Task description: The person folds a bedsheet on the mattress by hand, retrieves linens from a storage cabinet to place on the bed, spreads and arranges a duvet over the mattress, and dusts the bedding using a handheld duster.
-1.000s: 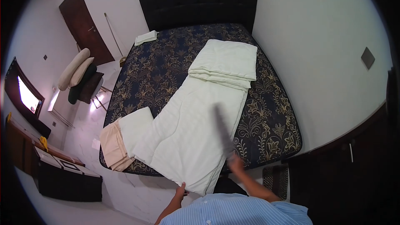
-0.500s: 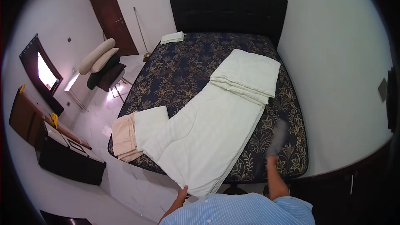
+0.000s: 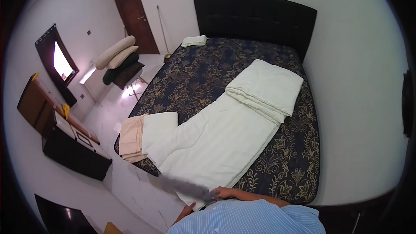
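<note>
A long white quilt [image 3: 221, 130] lies slantwise over the bed, its far end folded into a thick stack. At its near corner, my left hand [image 3: 188, 209] grips the edge, with the fingers partly hidden. My right hand [image 3: 222, 193] is closed around the end of a grey fluffy duster [image 3: 184, 186], blurred by motion. The duster lies across the quilt's near end, pointing left. Beneath the quilt is a dark blue mattress [image 3: 186, 89] with a gold floral pattern.
Folded peach cloth [image 3: 131, 136] lies at the mattress's left corner, and a small white folded cloth [image 3: 194, 40] near the black headboard [image 3: 255, 19]. Pillows [image 3: 123, 60] are piled on a chair at left. A dark cabinet [image 3: 76, 154] stands along the left wall.
My right hand has swung the duster from the bare mattress on the right to the quilt's near end. My left hand stays at the quilt's corner. The view has shifted slightly.
</note>
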{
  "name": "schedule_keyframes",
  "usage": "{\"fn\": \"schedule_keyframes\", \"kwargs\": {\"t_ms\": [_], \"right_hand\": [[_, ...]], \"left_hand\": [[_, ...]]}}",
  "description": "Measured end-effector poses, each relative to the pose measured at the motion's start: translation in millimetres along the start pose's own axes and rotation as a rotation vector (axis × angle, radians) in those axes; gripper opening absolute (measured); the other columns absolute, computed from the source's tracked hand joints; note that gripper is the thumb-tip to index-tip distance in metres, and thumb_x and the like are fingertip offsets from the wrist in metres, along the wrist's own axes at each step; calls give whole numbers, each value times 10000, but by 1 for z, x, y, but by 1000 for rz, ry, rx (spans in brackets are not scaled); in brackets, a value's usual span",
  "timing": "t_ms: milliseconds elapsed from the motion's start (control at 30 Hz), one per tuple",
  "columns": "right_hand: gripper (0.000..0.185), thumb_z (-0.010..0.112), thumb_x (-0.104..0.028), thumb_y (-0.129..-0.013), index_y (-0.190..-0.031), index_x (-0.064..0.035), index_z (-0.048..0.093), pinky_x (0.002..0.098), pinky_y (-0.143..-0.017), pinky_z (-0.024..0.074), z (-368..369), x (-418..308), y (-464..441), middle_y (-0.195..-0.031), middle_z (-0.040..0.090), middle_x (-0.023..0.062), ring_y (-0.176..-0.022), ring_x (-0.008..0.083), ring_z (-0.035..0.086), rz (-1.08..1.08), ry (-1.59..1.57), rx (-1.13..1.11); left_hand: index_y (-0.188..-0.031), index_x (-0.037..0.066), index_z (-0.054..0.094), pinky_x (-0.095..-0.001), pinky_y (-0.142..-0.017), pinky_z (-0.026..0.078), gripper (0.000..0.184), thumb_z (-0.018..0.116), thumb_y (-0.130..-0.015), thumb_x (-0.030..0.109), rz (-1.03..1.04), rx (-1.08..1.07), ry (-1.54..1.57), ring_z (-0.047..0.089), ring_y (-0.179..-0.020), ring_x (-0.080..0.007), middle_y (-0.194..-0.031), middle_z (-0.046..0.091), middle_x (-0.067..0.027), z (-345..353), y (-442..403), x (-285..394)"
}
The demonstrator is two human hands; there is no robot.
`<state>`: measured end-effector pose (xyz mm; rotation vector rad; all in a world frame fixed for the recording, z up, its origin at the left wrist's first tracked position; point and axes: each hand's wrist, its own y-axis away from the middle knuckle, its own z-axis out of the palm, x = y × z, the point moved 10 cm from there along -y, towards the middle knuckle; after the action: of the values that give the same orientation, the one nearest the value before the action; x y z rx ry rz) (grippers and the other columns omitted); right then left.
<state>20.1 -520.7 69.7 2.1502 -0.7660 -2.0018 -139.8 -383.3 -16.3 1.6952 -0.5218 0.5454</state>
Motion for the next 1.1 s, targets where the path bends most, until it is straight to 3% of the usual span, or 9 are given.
{"fn": "schedule_keyframes", "kwargs": {"t_ms": [67, 133, 267, 333, 467, 600, 800, 933, 1100], "right_hand": [[296, 602, -172, -650, -916, -54, 554, 262, -650, 429, -9, -25, 17, -800, 582, 85, -709, 144, 541, -312, 114, -147], [345, 594, -160, -660, -988, -72, 533, 259, -693, 423, -61, -19, 26, -858, 583, 74, -768, 144, 544, -328, 185, -29], [262, 592, -181, -681, -874, -10, 548, 269, -510, 409, -222, 62, 71, -727, 564, 54, -590, 126, 499, 35, -539, 826], [224, 595, -190, -681, -788, 2, 550, 284, -512, 404, -284, 96, 111, -664, 554, 51, -563, 144, 494, 134, -461, 1249], [218, 588, -210, -686, -742, -4, 545, 299, -519, 405, -292, 111, 107, -613, 541, 50, -544, 161, 490, 156, -442, 1403], [233, 586, -232, -663, -685, -6, 536, 311, -522, 413, -147, 121, -2, -617, 559, 92, -570, 187, 525, 245, -316, 699], [330, 615, -225, -630, -898, -41, 562, 305, -688, 416, 0, 74, -7, -818, 591, 84, -752, 179, 539, -167, 270, -240], [349, 627, -153, -629, -949, -41, 545, 273, -686, 422, -105, 52, 14, -877, 579, 65, -755, 147, 533, -138, -172, -86], [224, 622, -185, -642, -826, -78, 551, 214, -345, 297, -275, 71, 81, -605, 513, -4, -438, 74, 421, 159, -559, 691]], "left_hand": [[-961, -21, 483, -340, -742, 389, 530, 402, -768, 466, 104, -4, -118, 508, -800, -209, -1016, 484, -135, 12, 3, 5], [-991, -12, 453, -338, -741, 395, 504, 436, -764, 437, -136, 207, 49, 494, -831, -210, -1013, 479, -132, 13, 46, 32], [-984, 15, 410, -333, -655, 414, 432, 475, -764, 382, -228, 253, 538, 494, -752, -205, -874, 494, -110, 29, 35, -28], [-973, 27, 396, -331, -612, 422, 403, 486, -765, 361, -200, 237, 746, 497, -704, -202, -805, 503, -100, 44, 19, -57], [-1065, 20, 317, -331, -685, 429, 487, 504, -759, 350, -180, 290, 882, 491, -816, -230, -913, 485, -125, 55, 23, -73], [-1037, 26, 332, -340, -645, 433, 482, 490, -758, 385, -220, 372, 853, 518, -731, -219, -880, 498, -116, 49, 37, -60], [-954, 53, 373, -306, -555, 402, 416, 486, -751, 399, -233, 352, 569, 527, -613, -177, -783, 539, -93, 43, 45, -39], [-945, 47, 382, -302, -531, 390, 431, 468, -751, 422, -219, 392, 477, 532, -605, -175, -736, 543, -91, 43, 41, -44], [-920, 42, 400, -301, -509, 384, 442, 446, -751, 448, -216, 413, 417, 530, -586, -165, -707, 547, -89, 45, 40, -50]]}}
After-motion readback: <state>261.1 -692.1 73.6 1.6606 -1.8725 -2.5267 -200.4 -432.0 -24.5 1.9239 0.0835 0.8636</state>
